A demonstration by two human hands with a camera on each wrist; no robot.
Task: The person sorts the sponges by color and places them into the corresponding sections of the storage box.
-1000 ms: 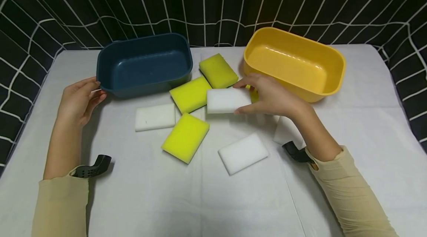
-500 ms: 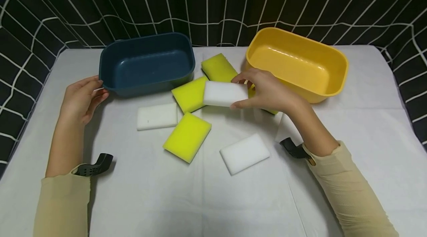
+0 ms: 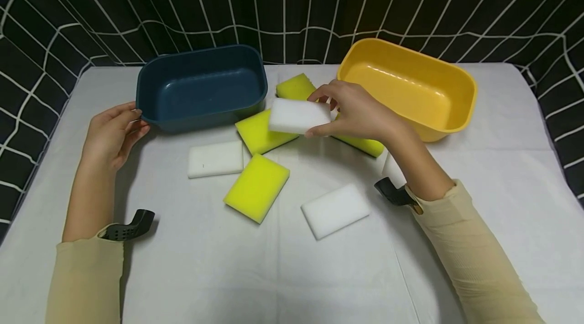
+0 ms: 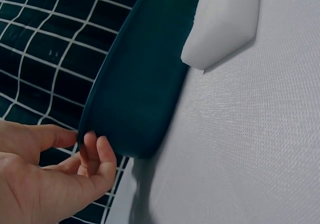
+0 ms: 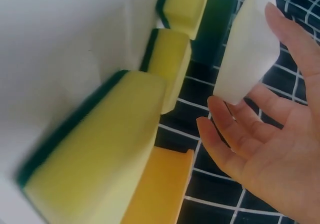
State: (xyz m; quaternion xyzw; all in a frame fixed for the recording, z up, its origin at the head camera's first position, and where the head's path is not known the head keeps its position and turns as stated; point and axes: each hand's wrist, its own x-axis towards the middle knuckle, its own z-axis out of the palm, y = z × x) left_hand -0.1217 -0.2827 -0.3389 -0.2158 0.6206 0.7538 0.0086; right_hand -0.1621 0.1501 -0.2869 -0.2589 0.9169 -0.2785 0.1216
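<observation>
My right hand pinches a white sponge by its right end, thumb on the near side and fingers on the far side. The sponge is raised above several yellow sponges, whose dark green undersides show in the right wrist view. There the white sponge sits between thumb and fingertips. My left hand holds the left end of a dark blue basin. In the left wrist view its thumb and fingertips meet at the basin's rim.
A yellow basin stands at the back right. White sponges lie at the left, near the middle and partly hidden under the right forearm. A black curtain with white grid lines hangs behind the table.
My right hand has lifted the white sponge and carried it leftward and toward the back, over the yellow sponges. The left hand stays at the blue basin.
</observation>
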